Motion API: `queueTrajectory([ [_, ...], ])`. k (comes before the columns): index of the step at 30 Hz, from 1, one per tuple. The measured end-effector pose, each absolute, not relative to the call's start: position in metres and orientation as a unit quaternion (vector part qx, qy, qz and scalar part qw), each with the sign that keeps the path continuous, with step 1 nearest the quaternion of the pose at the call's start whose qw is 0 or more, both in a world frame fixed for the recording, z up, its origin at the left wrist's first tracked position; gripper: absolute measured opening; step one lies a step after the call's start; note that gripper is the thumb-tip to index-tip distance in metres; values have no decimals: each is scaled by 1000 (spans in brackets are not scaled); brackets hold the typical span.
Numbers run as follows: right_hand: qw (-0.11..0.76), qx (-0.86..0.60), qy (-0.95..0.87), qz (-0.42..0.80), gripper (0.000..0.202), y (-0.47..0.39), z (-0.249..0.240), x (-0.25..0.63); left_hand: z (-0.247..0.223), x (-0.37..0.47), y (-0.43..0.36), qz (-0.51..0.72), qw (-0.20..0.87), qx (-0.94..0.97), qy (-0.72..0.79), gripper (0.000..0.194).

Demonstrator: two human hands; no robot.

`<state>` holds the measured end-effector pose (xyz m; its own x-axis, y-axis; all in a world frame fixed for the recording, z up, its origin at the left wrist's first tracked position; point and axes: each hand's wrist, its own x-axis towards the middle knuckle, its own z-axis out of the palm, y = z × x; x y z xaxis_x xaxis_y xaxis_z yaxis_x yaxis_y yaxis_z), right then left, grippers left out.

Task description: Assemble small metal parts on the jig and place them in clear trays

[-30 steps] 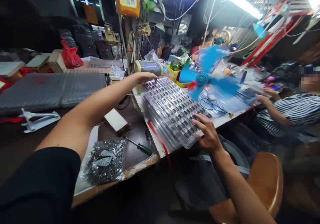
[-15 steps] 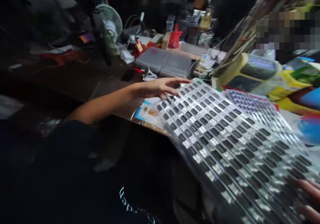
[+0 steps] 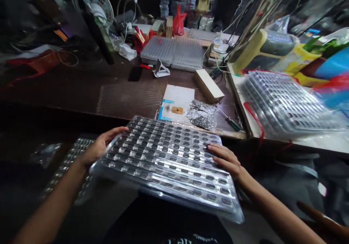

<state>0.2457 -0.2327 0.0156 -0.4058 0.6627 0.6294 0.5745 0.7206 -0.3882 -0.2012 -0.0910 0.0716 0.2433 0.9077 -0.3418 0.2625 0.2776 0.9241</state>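
A clear plastic blister tray (image 3: 174, 160), its pockets filled with rows of small dark and silvery parts, is held above my lap in front of the table edge. My left hand (image 3: 99, 146) grips its left side, fingers over the rim. On the opposite side my right hand (image 3: 226, 160) is closed on the tray, fingertips resting on its top face. The thumbs are hidden. Beyond the tray on the table lie a white board (image 3: 178, 93) with blue tape, a small tan block (image 3: 177, 110) and a bag of small metal parts (image 3: 202, 115).
More filled trays (image 3: 283, 98) are stacked on the right-hand table. A long pale box (image 3: 209, 86) and a screwdriver (image 3: 230, 120) lie right of the board. Farther back are empty trays (image 3: 174, 51), a phone stand (image 3: 160, 70) and a fan (image 3: 94, 4). Another tray (image 3: 72, 164) sits low at left.
The view has turned right. The tray has come away from the right-hand stack and now sits level before my body, my left hand having shifted from its far corner to its left side.
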Motion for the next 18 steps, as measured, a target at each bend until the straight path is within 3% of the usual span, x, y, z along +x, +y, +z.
queueTrajectory([
  [3,429,-350,-832,42,32,-208,-3,235,60,-210,-80,299,532,558,562,50],
  [8,433,-355,-825,73,37,-183,-16,232,47,-200,-50,358,480,600,531,12],
  [15,442,-456,-756,160,40,-174,-23,236,38,-190,-13,375,423,647,512,8],
  [18,464,-471,-727,187,38,-174,-23,233,43,-182,-1,366,489,631,478,14],
])
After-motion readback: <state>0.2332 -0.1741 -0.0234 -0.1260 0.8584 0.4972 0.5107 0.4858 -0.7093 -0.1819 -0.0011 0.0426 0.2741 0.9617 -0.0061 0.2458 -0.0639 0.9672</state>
